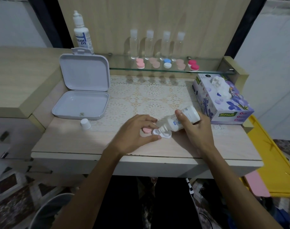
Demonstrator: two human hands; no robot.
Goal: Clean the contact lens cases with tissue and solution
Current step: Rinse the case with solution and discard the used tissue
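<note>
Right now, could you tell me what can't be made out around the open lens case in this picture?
Head view only:
- Solution bottle tip: blurred; any flow unseen.
- White lens case wells: too small to show liquid.
- Pink cap: partly hidden by left hand.
- Bottle label: covered by right hand.

A white bottle (182,119) with a bit of blue on the label is tipped over a white case (162,133), with a pink lid (146,130) just left. A cream lace mat (150,98) is laid on the pale wood desk (74,142). The tissue box (223,100) far right is done in purple florals with a green logo. Pink, peach, blue-white and hot pink cases (167,62) are lined up far back. The open box (83,86) at left is light grey.
</note>
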